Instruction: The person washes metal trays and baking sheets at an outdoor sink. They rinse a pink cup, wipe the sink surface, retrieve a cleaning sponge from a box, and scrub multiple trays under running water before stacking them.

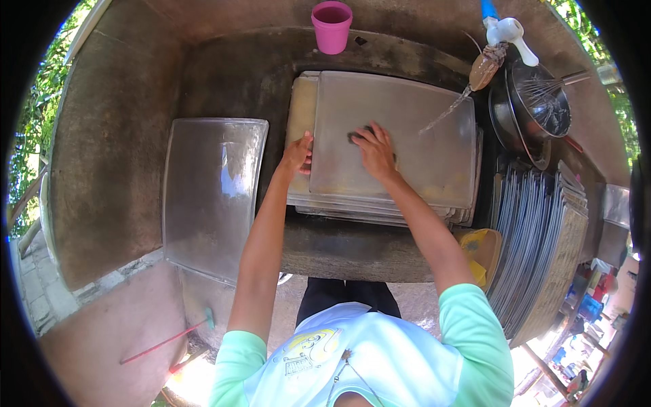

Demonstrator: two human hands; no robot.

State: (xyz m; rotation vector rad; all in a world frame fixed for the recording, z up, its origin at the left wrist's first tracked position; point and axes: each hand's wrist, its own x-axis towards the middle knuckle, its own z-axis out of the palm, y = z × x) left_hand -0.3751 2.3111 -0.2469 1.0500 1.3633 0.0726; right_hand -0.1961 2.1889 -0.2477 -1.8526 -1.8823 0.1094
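My right hand (377, 155) presses a dark scouring pad (356, 134) against the top metal baking tray (422, 157), its fingers spread over the pad. At that tray's left rim is my left hand (296, 154), with its fingers curled against the edge; whether it grips the rim cannot be made out. The top tray lies on a stack of similar trays (300, 112), shifted to the right, so a yellowish strip of the one below shows. Water (447, 112) runs from a cloth-wrapped spout (483, 71) onto the top tray's right part.
A wet, shiny tray (211, 198) leans over the basin's front ledge at left. A pink bucket (331, 30) stands at the back. Right are black bowls with a whisk (541, 91), a white tap (506, 31), upright trays (529, 244) and a yellow container (485, 249). A concrete wall (112, 152) bounds the left.
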